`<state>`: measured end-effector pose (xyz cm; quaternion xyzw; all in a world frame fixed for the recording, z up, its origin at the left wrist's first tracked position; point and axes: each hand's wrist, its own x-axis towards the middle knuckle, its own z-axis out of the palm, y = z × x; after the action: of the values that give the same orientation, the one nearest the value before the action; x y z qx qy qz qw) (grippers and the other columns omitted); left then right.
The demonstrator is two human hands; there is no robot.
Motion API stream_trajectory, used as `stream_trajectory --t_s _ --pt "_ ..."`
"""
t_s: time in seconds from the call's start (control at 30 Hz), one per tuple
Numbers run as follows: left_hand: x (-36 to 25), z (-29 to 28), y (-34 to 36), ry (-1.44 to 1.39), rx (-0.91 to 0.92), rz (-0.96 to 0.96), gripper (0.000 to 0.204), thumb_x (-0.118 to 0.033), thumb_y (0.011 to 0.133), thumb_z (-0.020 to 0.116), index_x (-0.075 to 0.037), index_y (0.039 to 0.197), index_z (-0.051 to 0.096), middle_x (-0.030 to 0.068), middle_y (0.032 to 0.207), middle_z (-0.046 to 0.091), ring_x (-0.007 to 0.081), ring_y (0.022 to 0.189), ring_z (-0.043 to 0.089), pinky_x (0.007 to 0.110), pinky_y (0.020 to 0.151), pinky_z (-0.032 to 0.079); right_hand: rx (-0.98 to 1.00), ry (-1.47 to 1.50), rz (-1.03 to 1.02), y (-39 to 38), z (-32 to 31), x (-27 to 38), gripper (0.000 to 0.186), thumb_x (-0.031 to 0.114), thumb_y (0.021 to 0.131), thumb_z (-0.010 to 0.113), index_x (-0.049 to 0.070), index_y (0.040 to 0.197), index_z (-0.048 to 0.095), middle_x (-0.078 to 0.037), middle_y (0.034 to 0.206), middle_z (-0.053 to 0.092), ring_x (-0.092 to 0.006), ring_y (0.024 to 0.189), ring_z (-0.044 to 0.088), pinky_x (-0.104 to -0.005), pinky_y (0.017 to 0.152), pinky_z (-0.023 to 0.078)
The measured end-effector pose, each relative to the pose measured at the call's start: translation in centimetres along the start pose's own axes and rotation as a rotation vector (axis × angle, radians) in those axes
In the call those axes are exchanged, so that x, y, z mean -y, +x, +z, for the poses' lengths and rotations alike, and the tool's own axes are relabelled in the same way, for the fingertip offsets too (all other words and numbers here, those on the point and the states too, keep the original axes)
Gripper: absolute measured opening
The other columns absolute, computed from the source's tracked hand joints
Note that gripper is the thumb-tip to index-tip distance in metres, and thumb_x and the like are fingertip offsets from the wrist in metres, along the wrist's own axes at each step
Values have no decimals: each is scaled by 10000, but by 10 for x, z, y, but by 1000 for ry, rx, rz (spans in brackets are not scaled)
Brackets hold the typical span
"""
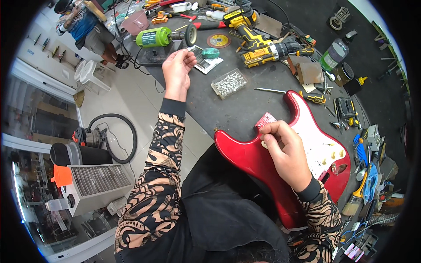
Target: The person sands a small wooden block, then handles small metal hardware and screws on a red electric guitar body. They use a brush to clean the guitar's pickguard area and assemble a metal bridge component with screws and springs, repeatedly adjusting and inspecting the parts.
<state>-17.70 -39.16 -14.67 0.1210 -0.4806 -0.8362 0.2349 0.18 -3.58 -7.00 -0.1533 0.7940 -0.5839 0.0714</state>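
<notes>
A red electric guitar body with a white pickguard and cream knobs lies along the bench's near edge. Over its upper middle, my right hand has thumb and forefinger closed; whatever may be between them is too small or hidden to name. My left hand is raised at the bench's left part, fingers curled and pinched near a white packet with a green item on it; what it holds, if anything, I cannot make out. A clear box of screws and a screwdriver lie beyond the guitar.
The dark bench carries a green rotary tool, a yellow drill, a spray bottle and scattered tools, brushes at right. On the floor at left stand a vacuum and white chair. Another person stands at upper left.
</notes>
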Motion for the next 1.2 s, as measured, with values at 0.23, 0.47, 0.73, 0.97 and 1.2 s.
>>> stream_trajectory --t_s 0.23,0.47,0.73,0.97,1.2 --pt "-50 58 -164 292 599 101 68 -47 1014 735 12 1039 712 76 917 760 152 798 730 337 755 612 -95 145 33 6 -4 24 204 66 1092 684 -28 1273 690 -69 1144 728 -139 1029 697 -286 908 546" --pt "-73 77 -211 504 853 471 81 27 922 787 -28 952 737 76 838 726 214 733 712 343 671 562 -61 210 -151 5 5 39 126 85 1115 654 -11 1196 660 -40 1053 654 -105 925 603 -266 846 503" --pt "-79 16 -115 806 184 730 99 -123 1002 771 -29 985 746 108 895 748 261 825 735 389 745 578 -68 135 -137 -8 -29 42 197 184 1167 499 32 1057 560 -23 921 549 -118 835 532 -285 834 462" --pt "-79 -61 20 1341 -135 623 319 -304 1033 753 2 1110 710 180 890 786 385 864 768 488 802 585 -36 133 -67 -31 -69 23 210 175 1131 519 56 957 524 0 820 495 -103 729 466 -258 702 392" --pt "-77 -70 46 1473 -129 652 287 -282 1013 755 -5 1074 709 203 907 772 429 910 745 521 837 573 -196 183 23 -47 -85 10 186 169 1137 645 48 1007 589 1 853 594 -85 763 555 -253 729 457"
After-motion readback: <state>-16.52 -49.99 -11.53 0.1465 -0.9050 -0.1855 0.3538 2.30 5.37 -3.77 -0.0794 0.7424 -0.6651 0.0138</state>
